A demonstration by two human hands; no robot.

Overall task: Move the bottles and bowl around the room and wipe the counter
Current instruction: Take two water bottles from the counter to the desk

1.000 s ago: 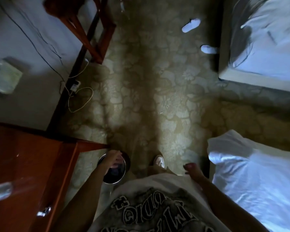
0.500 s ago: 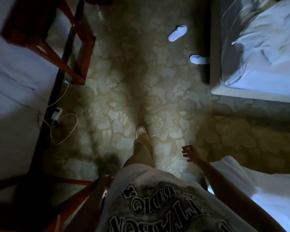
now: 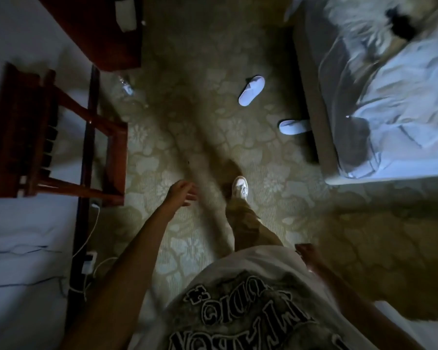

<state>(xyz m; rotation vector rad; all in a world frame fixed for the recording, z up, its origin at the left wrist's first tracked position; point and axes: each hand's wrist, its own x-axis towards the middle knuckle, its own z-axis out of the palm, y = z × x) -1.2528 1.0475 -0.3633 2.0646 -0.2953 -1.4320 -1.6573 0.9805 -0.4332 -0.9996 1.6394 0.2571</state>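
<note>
Patterned carpet [image 3: 192, 137], clear bottle [image 3: 127, 88] lying by cabinet, left hand [image 3: 181, 193] grip wide, right hand [image 3: 307, 252] grip unclear

A matt, woven beige floral carpet [image 3: 213, 72] lies under a glossy reddish-brown wooden luggage rack [image 3: 36, 132], soft white cloth slippers [image 3: 251, 90] and a clear plastic bottle [image 3: 127, 87].

Dim, bluish light; the carpet [image 3: 213, 137] carries a long shadow toward 12 o'clock, with motion blur and wide-angle bending at the edges.

White printed T-shirt [image 3: 250, 306], tan trousers [image 3: 248, 223], white sneaker [image 3: 240, 186]
</note>
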